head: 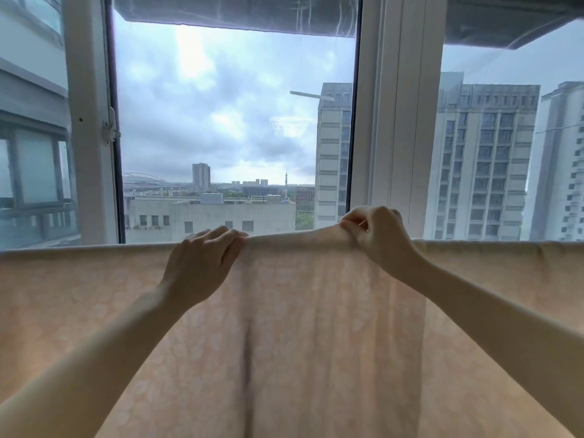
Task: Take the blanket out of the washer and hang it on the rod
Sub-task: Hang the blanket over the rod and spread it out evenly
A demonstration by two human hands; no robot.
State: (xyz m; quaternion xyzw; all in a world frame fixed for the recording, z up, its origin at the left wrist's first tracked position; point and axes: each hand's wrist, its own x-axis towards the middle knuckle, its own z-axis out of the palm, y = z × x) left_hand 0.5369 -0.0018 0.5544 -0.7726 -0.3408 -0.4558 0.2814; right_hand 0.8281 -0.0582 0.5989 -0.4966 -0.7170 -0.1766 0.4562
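A pale peach blanket (303,327) with a faint floral print hangs across the whole width of the view, draped over a horizontal rod that it hides entirely. My left hand (197,267) rests over the blanket's top fold left of centre, fingers curled on the fabric. To the right, my right hand (376,235) pinches a raised bunch of the top edge between thumb and fingers. A vertical crease runs down the cloth between my arms. The washer is out of view.
Directly behind the blanket stands a large window with white frames (395,121) and a latch (110,131) on the left frame. Tall apartment blocks and a cloudy sky show through the glass.
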